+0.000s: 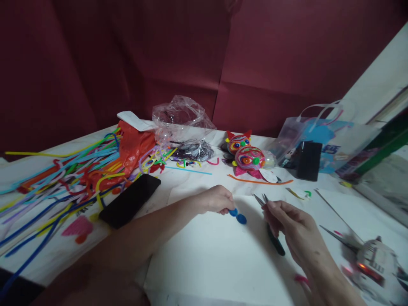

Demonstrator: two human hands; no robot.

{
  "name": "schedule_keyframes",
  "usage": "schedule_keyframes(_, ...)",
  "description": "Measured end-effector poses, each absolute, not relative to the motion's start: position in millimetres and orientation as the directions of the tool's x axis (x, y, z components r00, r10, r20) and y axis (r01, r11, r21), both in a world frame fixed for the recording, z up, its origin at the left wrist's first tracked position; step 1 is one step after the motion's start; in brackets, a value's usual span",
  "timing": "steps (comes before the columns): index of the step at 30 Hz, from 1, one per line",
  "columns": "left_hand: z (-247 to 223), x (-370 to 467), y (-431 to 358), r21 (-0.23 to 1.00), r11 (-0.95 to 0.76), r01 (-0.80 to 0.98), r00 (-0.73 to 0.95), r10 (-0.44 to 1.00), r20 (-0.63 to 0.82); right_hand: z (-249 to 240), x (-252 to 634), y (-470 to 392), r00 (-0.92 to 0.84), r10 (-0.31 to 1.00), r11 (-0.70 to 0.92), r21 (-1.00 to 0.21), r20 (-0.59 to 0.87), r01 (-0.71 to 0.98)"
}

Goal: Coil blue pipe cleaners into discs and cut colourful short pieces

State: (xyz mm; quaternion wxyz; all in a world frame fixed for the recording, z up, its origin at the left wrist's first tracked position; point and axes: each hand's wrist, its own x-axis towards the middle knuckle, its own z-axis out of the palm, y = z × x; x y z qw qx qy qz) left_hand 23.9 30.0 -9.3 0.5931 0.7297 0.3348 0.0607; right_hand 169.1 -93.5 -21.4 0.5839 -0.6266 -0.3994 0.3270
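My left hand (219, 200) reaches in over the white paper (204, 250), fingers pinched on the edge of a small blue disc (234, 212). A second blue disc (241, 219) sits right beside it, seemingly touching; whether the two are joined I cannot tell. To the right, my right hand (287, 219) is closed around needle-nose pliers (276, 242). Their metal tips stand slightly apart, pointing up and left with nothing between them, and a dark handle shows below the palm. The pliers are apart from the discs.
Pipe cleaners (63, 182) and a black phone (130, 199) cover the left. Behind are a clear plastic bag (185, 112), two colourful owl-like figures (250, 159) and an orange pipe cleaner (259, 180). Scissors (341, 240) and a white device with a red light (376, 263) lie right.
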Motion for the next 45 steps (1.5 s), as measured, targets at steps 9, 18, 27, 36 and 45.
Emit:
schedule_keyframes(9,-22.5,23.3,35.3,0.621,-0.568,0.54,0.798,0.581,-0.163,-42.7,174.5,-84.8,0.435,0.897,-0.086,-0.934,0.079,0.347)
schedule_keyframes(18,2.5,0.0,19.9,0.43,-0.744,0.511,0.844,0.53,-0.086,-43.5,169.2,-87.0,0.302,0.934,-0.098,-0.678,0.19,0.728)
schedule_keyframes(27,-27.6,-37.6,-0.1,0.192,-0.91,0.368,0.929,0.365,-0.052,-39.5,156.2,-89.2,0.156,0.972,-0.111,-0.239,0.175,0.965)
schedule_keyframes(36,-29.4,-17.3,18.0,0.167,-0.94,0.298,0.947,0.312,0.069,-39.3,152.5,-82.5,0.044,0.988,-0.037,-0.049,0.15,0.998)
schedule_keyframes(45,-45.7,-14.7,11.1,0.203,-0.934,0.295,0.947,0.314,0.067,-53.7,132.9,-85.9,0.042,0.999,-0.043,0.044,0.013,0.998)
